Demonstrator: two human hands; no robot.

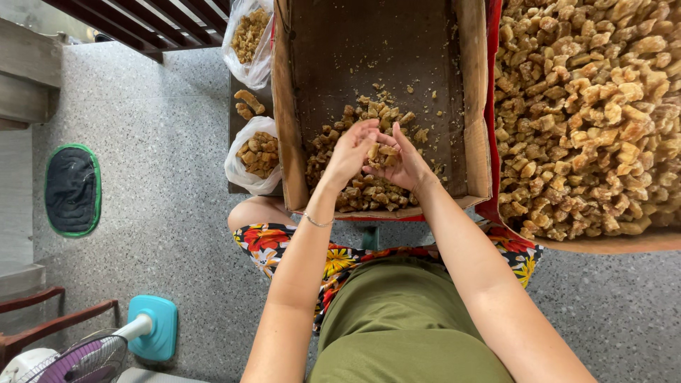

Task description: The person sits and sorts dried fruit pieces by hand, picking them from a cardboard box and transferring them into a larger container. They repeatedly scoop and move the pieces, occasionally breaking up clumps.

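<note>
Here, both hands meet over the near end of a shallow brown cardboard box (383, 50). The left hand (349, 152) and the right hand (403, 164) are cupped toward each other, fingers curled, and between them sit a few small golden-brown crusty chunks (380, 154) (whether each grip is truly pinching a piece or just cradling it, I cannot tell). Those chunks belong to a loose heap (362, 188) that lies against the box's near wall, just beneath the hands, with crumbs scattered over the bare cardboard floor farther up. A thin silver bracelet (318, 222) circles the left wrist.

To the right, touching the box's side, a much larger pile of the same golden chunks (589, 106) fills a red-edged container. To the left of the box stand two clear plastic bags of chunks (254, 156), one near, one farther. On the speckled grey floor (156, 142) lie a dark green-rimmed mat (72, 190) and a teal fan base (154, 328).
</note>
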